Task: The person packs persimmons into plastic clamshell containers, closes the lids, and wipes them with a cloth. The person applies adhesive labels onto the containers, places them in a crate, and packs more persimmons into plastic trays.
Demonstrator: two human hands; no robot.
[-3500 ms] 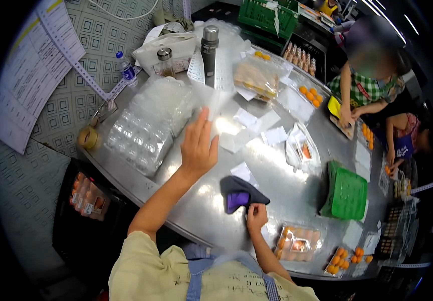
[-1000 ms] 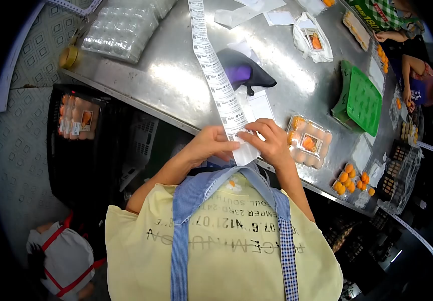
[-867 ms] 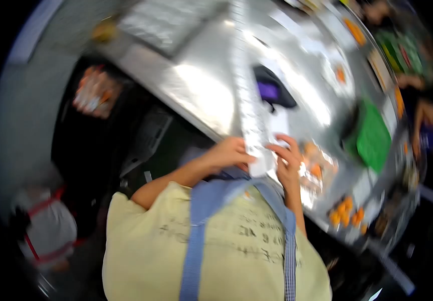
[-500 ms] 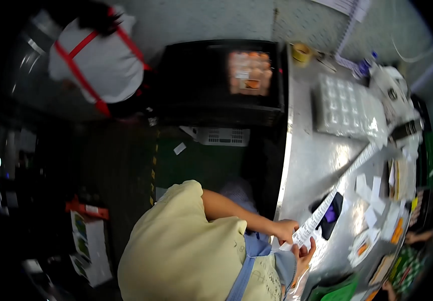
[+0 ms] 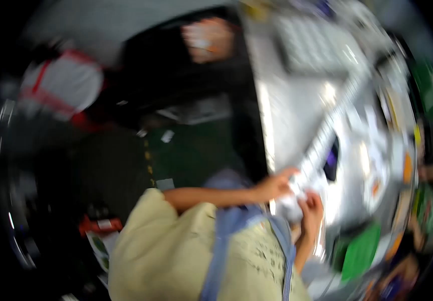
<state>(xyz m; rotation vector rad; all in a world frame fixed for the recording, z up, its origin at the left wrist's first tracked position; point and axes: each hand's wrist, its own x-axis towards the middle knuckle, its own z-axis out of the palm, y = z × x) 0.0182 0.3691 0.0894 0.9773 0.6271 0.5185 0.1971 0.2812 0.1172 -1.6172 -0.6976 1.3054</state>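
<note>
A long white strip of printed labels (image 5: 322, 140) runs diagonally across the metal table, its near end at my hands. My left hand (image 5: 276, 185) is closed on the edge of the strip near that end. Just below, my right hand (image 5: 312, 208) has its fingers curled and pinched at the strip's end; motion blur hides the exact grip. White crumpled material (image 5: 289, 208) lies between my hands and my apron. Beside the strip is a dark item with a purple patch (image 5: 332, 159).
The metal table (image 5: 286, 105) carries a wrapped stack of clear egg trays (image 5: 317, 42), loose white papers (image 5: 369, 123) and a green bin (image 5: 361, 251). A pack of eggs (image 5: 209, 40) sits on a black surface. Another person in red straps (image 5: 66, 85) stands at upper left.
The whole view has shifted and blurred as my head moved. My hands now sit slightly farther apart at the strip's end, with the left one higher.
</note>
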